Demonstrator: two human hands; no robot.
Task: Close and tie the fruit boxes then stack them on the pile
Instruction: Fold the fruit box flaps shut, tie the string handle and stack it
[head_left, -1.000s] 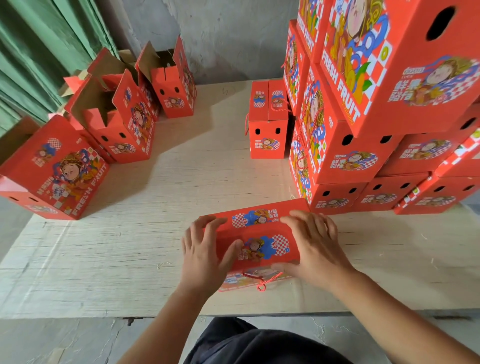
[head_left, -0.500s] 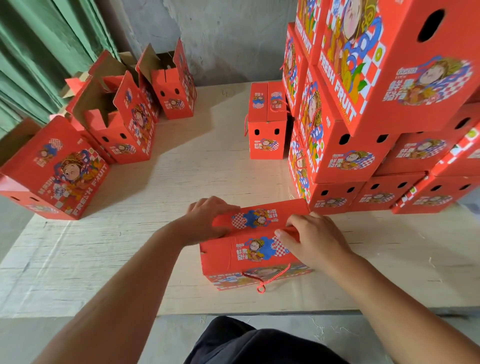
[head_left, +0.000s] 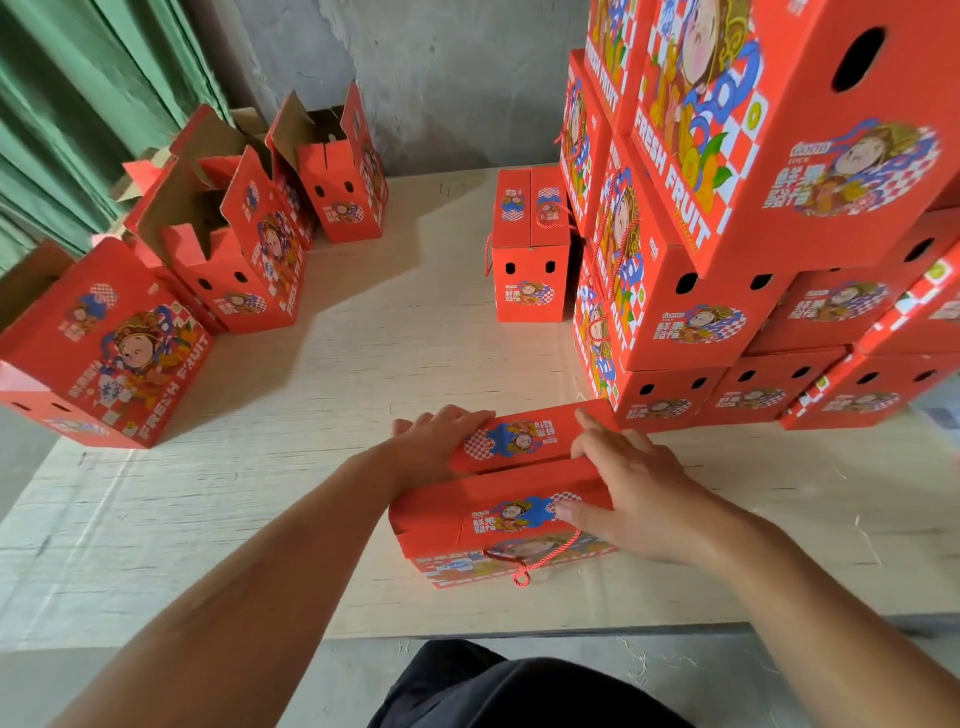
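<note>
Broadly, desk: we saw a pale wooden desk (head_left: 363, 364) carrying everything.
Pile: closed boxes (head_left: 727, 234) stood stacked along the right edge.
Open boxes: a cluster (head_left: 234, 249) sat toward the far left corner, flaps up.
Fruit box: our box (head_left: 498, 514) lay near the front edge, its far flap (head_left: 519, 436) not fully down.
Left hand: our left hand (head_left: 436, 441) curled round that flap's left end.
Right hand: our right hand (head_left: 634, 499) pressed flat, fingers straight, on the top.
Cord: a red cord (head_left: 530, 564) hung down the front face.
</note>
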